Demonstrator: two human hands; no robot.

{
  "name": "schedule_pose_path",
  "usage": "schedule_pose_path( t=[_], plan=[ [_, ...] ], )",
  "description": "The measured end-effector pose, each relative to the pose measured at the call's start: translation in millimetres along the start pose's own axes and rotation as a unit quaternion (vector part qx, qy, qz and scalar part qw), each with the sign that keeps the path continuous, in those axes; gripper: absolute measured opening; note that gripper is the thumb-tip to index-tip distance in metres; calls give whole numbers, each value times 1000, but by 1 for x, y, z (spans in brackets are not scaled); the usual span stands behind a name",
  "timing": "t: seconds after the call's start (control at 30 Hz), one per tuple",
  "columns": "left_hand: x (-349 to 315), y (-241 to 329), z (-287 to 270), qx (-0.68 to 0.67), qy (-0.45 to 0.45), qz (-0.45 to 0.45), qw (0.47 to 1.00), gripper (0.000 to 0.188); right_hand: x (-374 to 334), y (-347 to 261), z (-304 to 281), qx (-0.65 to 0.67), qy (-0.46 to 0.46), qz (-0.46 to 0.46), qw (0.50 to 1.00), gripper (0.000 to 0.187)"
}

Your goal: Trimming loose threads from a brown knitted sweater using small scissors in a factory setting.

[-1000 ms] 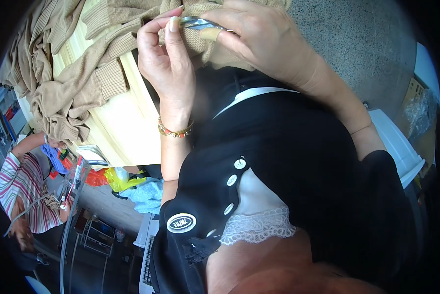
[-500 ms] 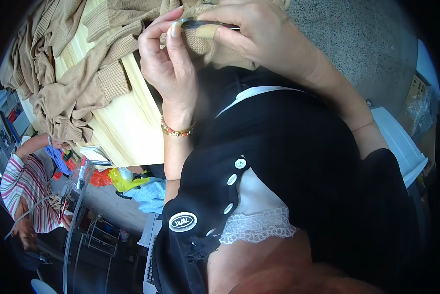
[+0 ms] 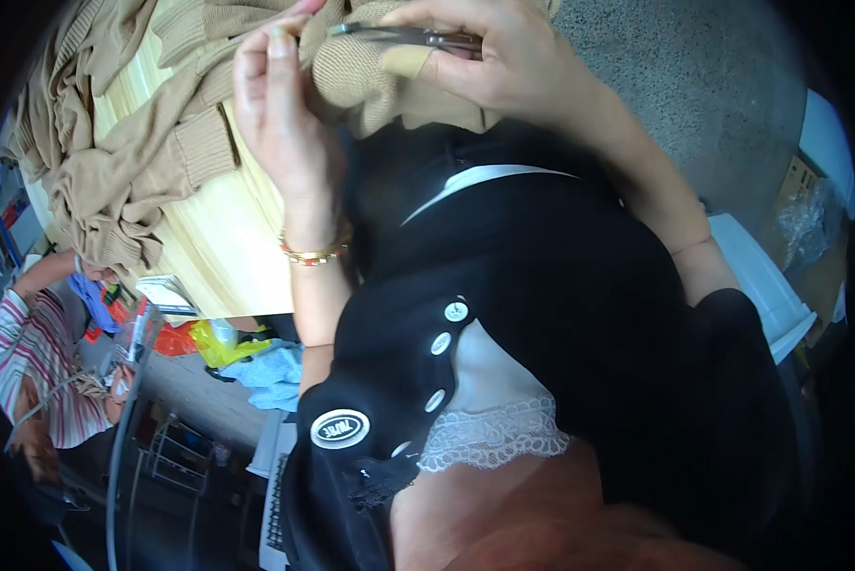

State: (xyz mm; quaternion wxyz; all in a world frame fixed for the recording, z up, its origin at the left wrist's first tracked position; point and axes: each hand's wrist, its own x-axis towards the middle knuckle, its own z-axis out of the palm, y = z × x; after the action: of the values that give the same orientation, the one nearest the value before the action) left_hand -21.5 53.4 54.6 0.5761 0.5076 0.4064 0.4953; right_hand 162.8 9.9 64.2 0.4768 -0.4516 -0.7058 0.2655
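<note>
Metal tool (image 3: 404,37), long axis crosswise, tip leftward, gripped by right fingers (image 3: 454,76), left fingers (image 3: 281,71) blurred, grasp unclear

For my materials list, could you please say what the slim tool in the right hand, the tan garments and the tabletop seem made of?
Slim tool: probably smooth metal, given its grey sheen, though blurred.
Tan garments: matte knit, shown by ribbing; fibre unclear.
Tabletop: smooth, pale wood or wood-look laminate, judging by streaky grain.
</note>
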Motion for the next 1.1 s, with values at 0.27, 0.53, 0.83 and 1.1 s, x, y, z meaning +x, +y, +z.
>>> schedule_pose_path(
  t=[0.27,0.53,0.83,1.1],
  plan=[
    [15,21,3,-75,-74,-48,993,24,-9,30,-19,307,-107,91,941,25],
    [7,8,-19,254,-167,-64,950,35,-11,51,-58,432,-55,65,898,24],
    [-10,33,-15,-5,-156,-143,977,22,-10,30,-77,390,-14,233,891,15],
    [-16,17,-10,87,-136,-135,978,23,-12,26,-66,332,-33,333,882,26]
  ],
)
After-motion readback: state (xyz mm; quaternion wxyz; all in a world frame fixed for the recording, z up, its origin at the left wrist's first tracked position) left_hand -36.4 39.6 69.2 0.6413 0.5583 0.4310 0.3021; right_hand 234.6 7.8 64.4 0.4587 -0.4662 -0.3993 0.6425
